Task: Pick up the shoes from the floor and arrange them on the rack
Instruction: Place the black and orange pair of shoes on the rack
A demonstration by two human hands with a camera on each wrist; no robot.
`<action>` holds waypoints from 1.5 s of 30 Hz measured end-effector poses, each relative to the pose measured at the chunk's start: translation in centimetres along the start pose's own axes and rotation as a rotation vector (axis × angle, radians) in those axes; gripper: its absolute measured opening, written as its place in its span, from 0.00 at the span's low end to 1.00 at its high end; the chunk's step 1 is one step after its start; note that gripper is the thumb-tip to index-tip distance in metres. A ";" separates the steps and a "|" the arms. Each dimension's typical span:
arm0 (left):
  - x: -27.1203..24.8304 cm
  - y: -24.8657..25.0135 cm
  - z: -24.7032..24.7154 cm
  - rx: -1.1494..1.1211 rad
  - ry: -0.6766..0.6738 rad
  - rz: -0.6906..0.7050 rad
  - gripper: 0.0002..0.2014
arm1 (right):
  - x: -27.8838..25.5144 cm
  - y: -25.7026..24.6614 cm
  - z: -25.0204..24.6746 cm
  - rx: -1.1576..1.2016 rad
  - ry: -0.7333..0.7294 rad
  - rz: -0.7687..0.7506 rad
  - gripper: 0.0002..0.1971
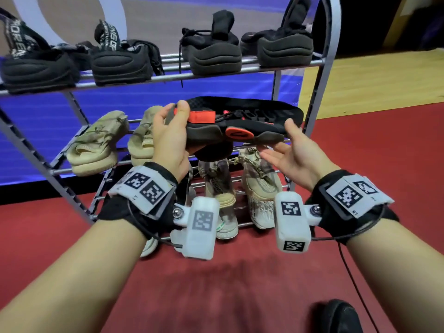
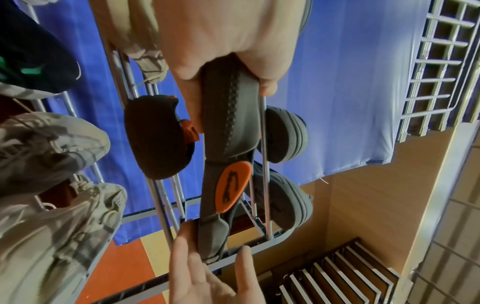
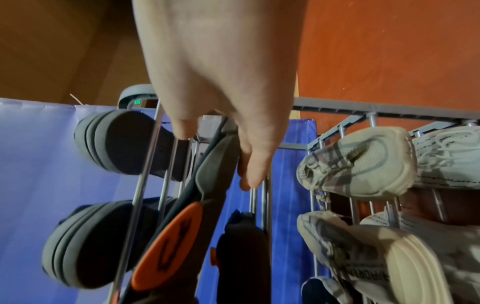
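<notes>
My left hand [image 1: 170,133] grips the heel of a black shoe with red trim [image 1: 242,116], thumb on top. The shoe lies on its side in front of the middle shelf of the grey metal rack [image 1: 332,49]. My right hand [image 1: 286,145] is open, its straight fingers touching the toe end from below. The left wrist view shows the grey sole with an orange patch [image 2: 231,127] running from my left hand [image 2: 221,41] to the right fingers [image 2: 197,273]. A matching black shoe [image 1: 209,152] sits on the middle shelf just beneath. Another black shoe [image 1: 336,316] lies on the floor.
Several black shoes [image 1: 213,56] fill the top shelf. Two beige shoes [image 1: 96,145] sit at the left of the middle shelf. Pale patterned sneakers [image 1: 259,183] stand on the bottom shelf. Red carpet [image 1: 216,284] covers the floor, and a blue banner hangs behind the rack.
</notes>
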State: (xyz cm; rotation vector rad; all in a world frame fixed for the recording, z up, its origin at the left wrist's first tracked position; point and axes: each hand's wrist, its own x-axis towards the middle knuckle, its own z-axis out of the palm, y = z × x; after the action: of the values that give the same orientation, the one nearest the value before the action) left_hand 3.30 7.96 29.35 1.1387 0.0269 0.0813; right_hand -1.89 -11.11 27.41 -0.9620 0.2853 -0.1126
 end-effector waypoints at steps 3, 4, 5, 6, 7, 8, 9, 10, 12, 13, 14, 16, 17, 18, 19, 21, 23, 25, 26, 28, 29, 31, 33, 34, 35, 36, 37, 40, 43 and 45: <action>-0.2 -0.1 -0.1 -0.005 -0.070 -0.090 0.24 | 0.6 0.5 0.1 0.037 0.042 -0.014 0.09; -0.3 -0.1 0.0 -0.005 -0.097 -0.128 0.31 | 0.8 0.6 -0.1 0.058 0.049 -0.020 0.08; -0.4 -0.1 0.0 0.020 -0.101 -0.153 0.35 | 1.0 0.6 -0.3 0.065 0.054 -0.024 0.10; -0.6 0.0 0.1 0.051 -0.105 -0.170 0.33 | 1.2 0.6 -0.5 0.072 0.056 -0.026 0.14; -0.6 0.0 0.0 0.085 -0.105 -0.160 0.26 | 1.4 0.7 -0.6 0.078 0.056 -0.026 0.17; -0.6 0.1 0.0 0.112 -0.119 -0.149 0.16 | 1.4 0.7 -0.8 0.081 0.060 -0.026 0.19; -0.6 0.3 0.0 0.129 -0.142 -0.145 0.12 | 1.6 0.7 -0.8 0.079 0.063 -0.035 0.19; -0.7 0.6 0.0 0.154 -0.166 -0.145 0.18 | 1.7 0.7 -1.0 0.075 0.066 -0.054 0.17; -0.6 1.1 0.0 0.211 -0.221 -0.150 0.19 | 1.7 0.5 -1.1 0.083 0.067 -0.093 0.12; -0.6 1.6 0.1 0.244 -0.255 -0.163 0.15 | 1.6 0.3 -1.1 0.096 0.066 -0.104 0.10; -0.7 2.0 0.1 0.289 -0.296 -0.179 0.12 | 1.5 0.1 -1.2 0.110 0.061 -0.109 0.09; -0.8 2.5 0.3 0.403 -0.369 -0.182 0.10 | 1.3 -0.1 -1.4 0.136 0.045 -0.112 0.09; -1.0 2.6 0.5 0.456 -0.402 -0.158 0.08 | 1.2 -0.1 -1.6 0.138 0.038 -0.115 0.10; -1.1 2.7 0.6 0.505 -0.445 -0.142 0.06 | 1.2 -0.1 -1.7 0.126 0.037 -0.122 0.10; -1.3 2.6 0.7 0.559 -0.489 -0.138 0.07 | 1.2 0.1 -1.8 0.113 0.046 -0.128 0.10; -1.8 2.2 1.1 0.618 -0.557 -0.151 0.12 | 1.3 0.6 -2.0 0.122 0.083 -0.123 0.09; -2.1 1.8 1.4 0.601 -0.551 -0.119 0.12 | 1.3 1.1 -2.2 0.175 0.126 -0.098 0.10; -2.5 1.6 1.7 0.569 -0.496 -0.058 0.12 | 1.2 1.2 -2.2 0.239 0.132 -0.072 0.12; -2.5 1.4 1.9 0.555 -0.473 -0.030 0.11 | 1.2 1.1 -2.2 0.246 0.116 -0.067 0.12; -2.4 1.0 1.9 0.533 -0.416 0.000 0.13 | 1.1 0.7 -2.0 0.225 0.063 -0.060 0.14; -2.3 0.8 2.0 0.514 -0.386 0.013 0.13 | 1.0 0.6 -1.7 0.205 0.038 -0.053 0.15; -2.1 0.5 2.3 0.469 -0.330 0.045 0.13 | 0.8 0.6 -1.0 0.073 -0.002 -0.042 0.15; -2.2 0.3 2.8 0.437 -0.259 0.080 0.13 | 0.3 0.9 0.0 -0.100 -0.035 -0.025 0.16; -2.2 0.1 3.1 0.422 -0.227 0.101 0.13 | 0.1 1.0 0.5 -0.161 -0.055 -0.017 0.17; -2.2 -0.1 3.3 0.417 -0.196 0.126 0.12 | -0.3 1.1 1.1 -0.203 -0.082 -0.007 0.18; -2.2 -0.3 3.5 0.410 -0.169 0.155 0.12 | -0.5 1.2 1.7 -0.238 -0.111 0.002 0.19; -2.3 -0.5 3.6 0.400 -0.143 0.183 0.12 | -0.8 1.2 2.1 -0.274 -0.139 0.005 0.20; -2.3 -1.1 3.4 0.365 -0.056 0.257 0.11 | -1.2 1.0 2.7 -0.381 -0.199 -0.017 0.23; -2.2 -1.4 3.4 0.379 -0.028 0.329 0.13 | -1.5 0.8 2.9 -0.439 -0.230 -0.054 0.24; -2.3 -1.7 3.5 0.398 -0.047 0.368 0.14 | -1.4 1.0 2.9 -0.437 -0.238 -0.094 0.24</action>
State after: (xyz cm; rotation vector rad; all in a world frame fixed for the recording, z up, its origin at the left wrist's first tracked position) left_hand 1.28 3.89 29.27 1.5336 -0.2171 0.3902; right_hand -2.43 -7.91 28.43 -1.4106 0.0423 -0.0191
